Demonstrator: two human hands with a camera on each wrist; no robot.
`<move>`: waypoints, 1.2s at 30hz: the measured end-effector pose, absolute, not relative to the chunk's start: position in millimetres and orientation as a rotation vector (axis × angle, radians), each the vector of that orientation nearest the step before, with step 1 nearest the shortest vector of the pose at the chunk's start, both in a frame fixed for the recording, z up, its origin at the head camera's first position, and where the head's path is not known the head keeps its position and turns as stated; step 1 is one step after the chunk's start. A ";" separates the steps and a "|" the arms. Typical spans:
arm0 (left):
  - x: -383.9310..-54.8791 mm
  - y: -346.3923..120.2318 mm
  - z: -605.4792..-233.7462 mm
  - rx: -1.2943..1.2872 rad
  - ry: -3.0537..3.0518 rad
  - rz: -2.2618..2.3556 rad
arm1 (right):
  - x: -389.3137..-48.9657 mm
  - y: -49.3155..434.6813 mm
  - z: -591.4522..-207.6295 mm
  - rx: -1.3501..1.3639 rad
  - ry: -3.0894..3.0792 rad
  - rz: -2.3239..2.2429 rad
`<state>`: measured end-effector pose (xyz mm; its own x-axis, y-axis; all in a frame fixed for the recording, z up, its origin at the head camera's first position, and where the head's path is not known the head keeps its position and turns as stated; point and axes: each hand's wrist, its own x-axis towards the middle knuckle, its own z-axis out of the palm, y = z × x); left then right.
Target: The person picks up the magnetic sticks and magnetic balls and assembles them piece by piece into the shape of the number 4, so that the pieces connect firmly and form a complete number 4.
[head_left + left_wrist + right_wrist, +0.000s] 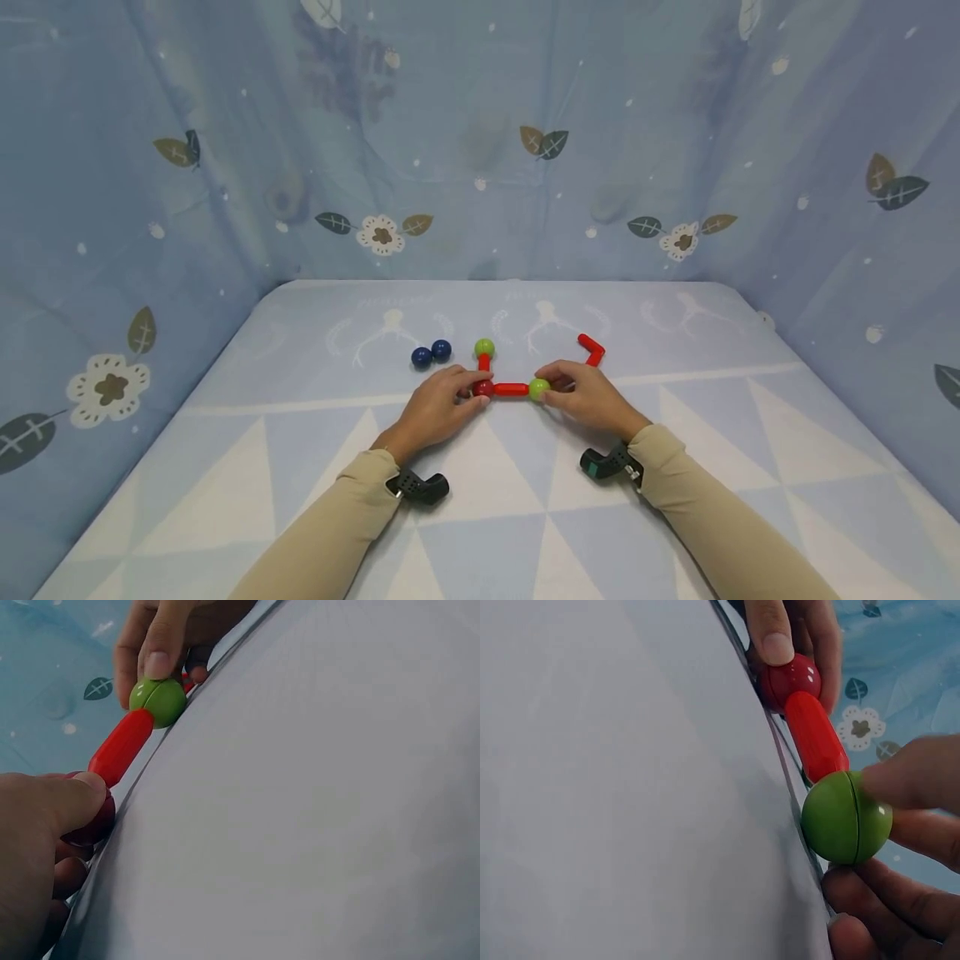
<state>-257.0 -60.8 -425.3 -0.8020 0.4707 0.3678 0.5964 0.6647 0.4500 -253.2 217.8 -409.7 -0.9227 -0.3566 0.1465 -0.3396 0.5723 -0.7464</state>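
Note:
A dark red ball (483, 388) is pinched between the thumb and fingers of my left hand (444, 402). From it a red rod (512, 389) runs right to a green ball (538, 389), which my right hand (588, 397) pinches. Another red rod (483, 362) leads away from the red ball to a second green ball (484, 348). In the right wrist view the held green ball (847, 817) touches the rod's end, and a seam circles it. The left wrist view shows my left thumb (81, 801) over the red ball, partly hiding it.
Two dark blue balls (431, 354) lie side by side beyond my left hand. Two more red rods (592, 348) meet at an angle beyond my right hand, partly hidden by it. Patterned blue curtains (480, 142) hang behind and beside the cloth-covered table (495, 550).

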 end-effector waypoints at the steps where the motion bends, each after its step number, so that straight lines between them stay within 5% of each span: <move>1: -256.8 -61.0 -425.9 -0.864 -2.662 -0.838 | -253.3 218.3 -410.0 -0.599 2.775 -1.304; 18: -257.0 -59.2 -423.7 -0.851 -2.676 -0.859 | -268.0 264.8 -399.5 -0.282 2.956 -1.539; 36: -254.1 -59.6 -422.1 -0.849 -2.686 -0.861 | -280.1 286.6 -411.1 -0.144 3.034 -1.283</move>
